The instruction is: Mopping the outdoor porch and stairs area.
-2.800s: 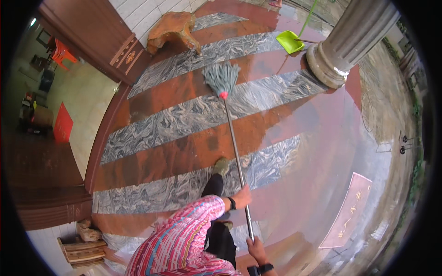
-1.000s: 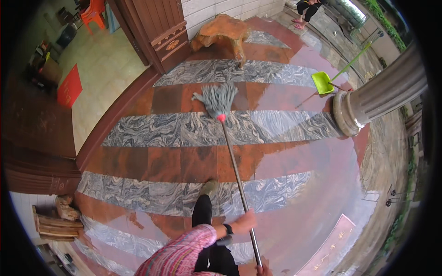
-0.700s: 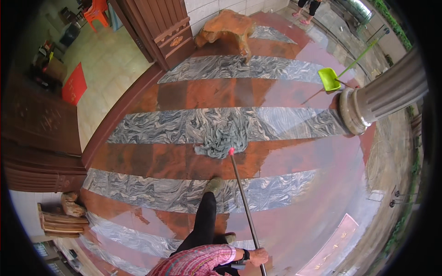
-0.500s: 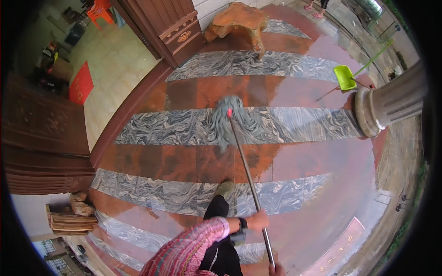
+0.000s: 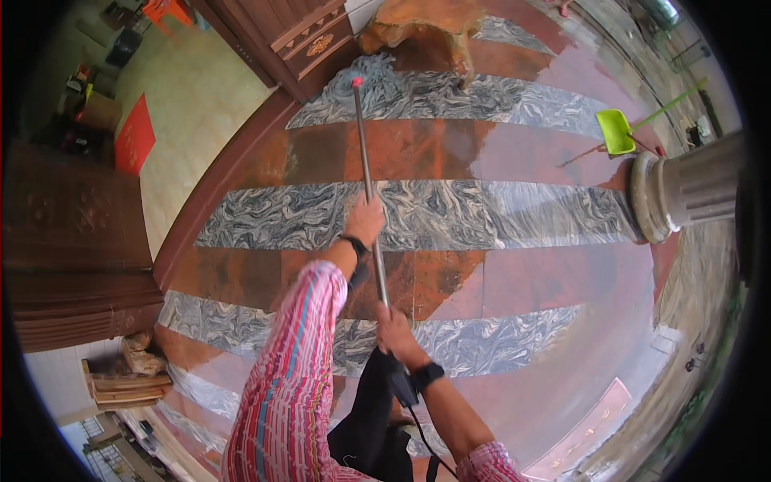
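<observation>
We see the mop (image 5: pixel 365 149) reaching away from the body, its grey strands (image 5: pixel 377 80) spread on a marbled stripe of the floor (image 5: pixel 530 277), by the foot of the carved door panel (image 5: pixel 309 44) and just beside the low wooden stool (image 5: pixel 422 22); whether the strands touch either, we cannot tell. Both hands are curled round the metal handle: the left hand (image 5: pixel 365 222) grips higher up, the right hand (image 5: pixel 396 332) lower, near its visible end. We judge the mopping to be under way rather than finished, since the strands lie against the floor. Which stripes are done and which are left we cannot settle: paler patches toward the column (image 5: pixel 703 189) and darker red ones near the threshold (image 5: pixel 225 189) could come from water or from reflected light. The green dustpan (image 5: pixel 615 132) stands by the column, apart from the mop. As for writing, we make out gold characters on the red sheet (image 5: pixel 135 135) inside the doorway and faint markings on the pink mat (image 5: pixel 585 430) at lower right. We see no brand or label on the mop.
</observation>
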`<state>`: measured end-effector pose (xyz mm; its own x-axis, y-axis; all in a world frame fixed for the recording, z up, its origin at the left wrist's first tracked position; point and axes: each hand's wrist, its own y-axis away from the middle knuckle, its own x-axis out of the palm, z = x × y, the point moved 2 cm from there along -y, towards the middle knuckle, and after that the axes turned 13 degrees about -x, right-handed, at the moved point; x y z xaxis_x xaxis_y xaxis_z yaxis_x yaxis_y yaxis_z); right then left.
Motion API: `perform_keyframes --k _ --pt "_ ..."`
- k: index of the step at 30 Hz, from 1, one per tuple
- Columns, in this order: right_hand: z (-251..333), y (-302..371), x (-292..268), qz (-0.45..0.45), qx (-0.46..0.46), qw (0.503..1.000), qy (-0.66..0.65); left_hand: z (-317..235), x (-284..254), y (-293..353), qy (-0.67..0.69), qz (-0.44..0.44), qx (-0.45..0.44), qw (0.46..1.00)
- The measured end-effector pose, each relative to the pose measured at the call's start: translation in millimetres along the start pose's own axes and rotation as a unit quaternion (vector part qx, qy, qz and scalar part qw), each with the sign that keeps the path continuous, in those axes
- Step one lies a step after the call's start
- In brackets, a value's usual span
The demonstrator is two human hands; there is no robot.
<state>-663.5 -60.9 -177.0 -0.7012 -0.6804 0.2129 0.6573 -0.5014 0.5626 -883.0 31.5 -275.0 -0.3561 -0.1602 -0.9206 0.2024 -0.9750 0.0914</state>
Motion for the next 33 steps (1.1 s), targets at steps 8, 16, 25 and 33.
perform_keyframes --k 8,16,25,33 --pt "-152.7 299.3 -97.6 -0.14 0.073 0.956 0.246 -214.8 -106.4 201.2 0.195 0.007 0.105 0.975" --pt "-214.0 700.9 -68.2 -0.277 0.156 0.892 0.321 -414.9 -243.4 500.5 0.411 0.152 0.338 0.832" --pt "-209.2 1005.9 88.5 -0.339 0.355 0.867 -0.085 -516.0 -408.8 754.1 0.383 0.218 0.703 0.558" --pt "-272.7 891.5 109.3 -0.298 0.26 0.914 -0.09 -487.9 -330.3 683.1 0.391 0.217 0.75 0.488"
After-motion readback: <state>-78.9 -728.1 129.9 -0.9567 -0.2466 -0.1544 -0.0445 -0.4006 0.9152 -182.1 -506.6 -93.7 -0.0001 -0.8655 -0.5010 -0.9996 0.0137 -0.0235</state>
